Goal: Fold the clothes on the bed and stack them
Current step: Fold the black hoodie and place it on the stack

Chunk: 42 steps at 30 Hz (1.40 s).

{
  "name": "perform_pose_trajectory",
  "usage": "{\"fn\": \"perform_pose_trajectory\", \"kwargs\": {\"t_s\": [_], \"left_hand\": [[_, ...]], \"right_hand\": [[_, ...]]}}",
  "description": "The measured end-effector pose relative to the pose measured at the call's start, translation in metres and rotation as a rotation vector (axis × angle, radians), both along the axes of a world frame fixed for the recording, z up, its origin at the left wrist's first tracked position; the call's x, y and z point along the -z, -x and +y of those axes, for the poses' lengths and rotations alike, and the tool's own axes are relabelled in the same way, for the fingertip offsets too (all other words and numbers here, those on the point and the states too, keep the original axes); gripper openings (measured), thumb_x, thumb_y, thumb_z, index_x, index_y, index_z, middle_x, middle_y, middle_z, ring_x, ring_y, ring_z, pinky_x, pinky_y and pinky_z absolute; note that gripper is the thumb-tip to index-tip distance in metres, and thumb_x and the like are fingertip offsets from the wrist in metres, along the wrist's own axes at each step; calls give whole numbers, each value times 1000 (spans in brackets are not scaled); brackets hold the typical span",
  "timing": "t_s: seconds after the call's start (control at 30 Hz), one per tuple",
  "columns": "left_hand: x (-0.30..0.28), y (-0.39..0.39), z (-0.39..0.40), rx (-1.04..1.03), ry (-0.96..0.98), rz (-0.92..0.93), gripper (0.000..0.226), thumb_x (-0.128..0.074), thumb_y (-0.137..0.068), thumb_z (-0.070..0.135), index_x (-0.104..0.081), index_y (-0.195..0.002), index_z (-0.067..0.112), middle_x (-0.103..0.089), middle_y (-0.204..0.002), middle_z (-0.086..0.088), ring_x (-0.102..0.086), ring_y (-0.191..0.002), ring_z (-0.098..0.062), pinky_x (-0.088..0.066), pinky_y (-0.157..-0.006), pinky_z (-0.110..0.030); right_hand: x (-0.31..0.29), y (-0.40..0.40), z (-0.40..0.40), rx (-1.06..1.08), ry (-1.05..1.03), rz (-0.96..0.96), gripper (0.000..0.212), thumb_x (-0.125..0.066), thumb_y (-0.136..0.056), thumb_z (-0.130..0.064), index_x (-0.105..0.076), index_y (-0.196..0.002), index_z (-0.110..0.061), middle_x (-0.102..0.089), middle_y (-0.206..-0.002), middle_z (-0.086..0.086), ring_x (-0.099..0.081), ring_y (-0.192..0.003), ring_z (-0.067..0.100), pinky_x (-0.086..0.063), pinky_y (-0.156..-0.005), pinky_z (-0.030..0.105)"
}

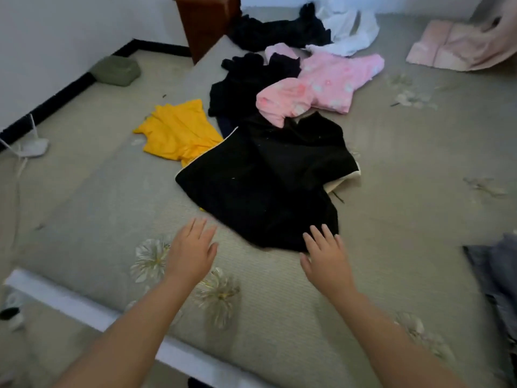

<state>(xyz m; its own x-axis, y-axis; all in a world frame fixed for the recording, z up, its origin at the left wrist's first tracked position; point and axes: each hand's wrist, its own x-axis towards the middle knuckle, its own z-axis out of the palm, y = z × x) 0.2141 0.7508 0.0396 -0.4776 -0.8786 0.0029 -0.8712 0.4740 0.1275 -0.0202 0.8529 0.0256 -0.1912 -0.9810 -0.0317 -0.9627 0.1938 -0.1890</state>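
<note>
A black garment (265, 177) with a pale lining lies crumpled in the middle of the bed (405, 219). My right hand (326, 259) hovers at its near edge, fingers straight and spread, holding nothing. My left hand (191, 252) is held flat over the sheet just left of the garment, also holding nothing. Behind the black garment lie a yellow top (176, 133), a pink patterned garment (321, 85), another dark garment (246, 82), and further back a black piece (279, 30) and a white piece (347, 29).
The bed's white frame edge (70, 301) runs along the near left. A folded pink cloth (453, 46) lies at the far right and grey-blue fabric (495, 273) at the right edge. On the floor to the left sit a white router (30, 147) and a green cushion (116, 70). A brown cabinet (207, 23) stands behind.
</note>
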Motion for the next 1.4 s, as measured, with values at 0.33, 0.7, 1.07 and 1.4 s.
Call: {"fn": "perform_pose_trajectory", "kwargs": {"t_s": [0.33, 0.7, 1.07, 1.4], "left_hand": [[110, -76, -154, -42, -211, 12, 52, -45, -93, 35, -36, -140, 12, -28, -149, -10, -16, -141, -26, -15, -111, -38], [174, -62, -184, 88, -342, 37, 89, 6, -88, 60, -49, -129, 3, -46, -135, -21, -42, -126, -37, -25, -104, -49], [171, -67, -188, 86, -415, 33, 75, -20, -88, 60, -16, -146, 13, -9, -155, -7, 0, -143, -21, 8, -111, -37], [97, -15, -75, 668, -488, 91, 83, -57, -80, 53, -27, -142, 9, -20, -152, -9, -8, -142, -23, -1, -113, -33]], "right_hand": [[52, -32, -169, 149, -185, 182, 51, -42, -95, -34, -34, -140, -12, -26, -151, 8, -13, -142, 24, -13, -114, 41], [69, 13, -221, 581, -421, 272, 68, -53, -90, -35, -20, -143, -7, -15, -152, 15, -16, -139, 32, -21, -110, 45], [63, -22, -171, 402, -310, 175, 30, -42, -95, -26, -63, -101, -4, -64, -95, 15, -59, -85, 33, -41, -65, 35], [42, -79, -14, 382, -437, -627, 31, -56, -90, -16, -61, -119, -9, -65, -116, 8, -59, -102, 14, -35, -75, 10]]}}
